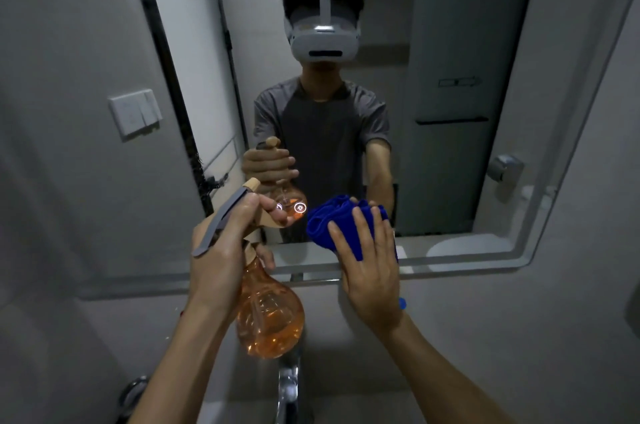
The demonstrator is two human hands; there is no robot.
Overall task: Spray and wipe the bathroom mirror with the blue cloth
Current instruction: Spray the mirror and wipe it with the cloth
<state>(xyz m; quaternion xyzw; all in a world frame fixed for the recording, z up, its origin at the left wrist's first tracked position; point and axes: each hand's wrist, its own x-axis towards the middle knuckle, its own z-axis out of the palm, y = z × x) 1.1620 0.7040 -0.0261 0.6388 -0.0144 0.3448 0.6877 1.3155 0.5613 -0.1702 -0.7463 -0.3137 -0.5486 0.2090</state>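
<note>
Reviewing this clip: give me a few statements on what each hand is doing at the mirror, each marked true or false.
1. The left hand grips the orange spray bottle. True.
2. The right hand presses the blue cloth against the mirror. True.
3. The cloth sits at the mirror's top edge. False: it is at the bottom edge.
4. The bottle stands on the sink. False: it is held up in the air.

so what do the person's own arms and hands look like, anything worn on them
Both forearms are bare, no sleeves in direct view. The left hand shows a thin red mark or thread at the wrist. The right hand has something small and blue at the wrist. No gloves or rings visible.
</note>
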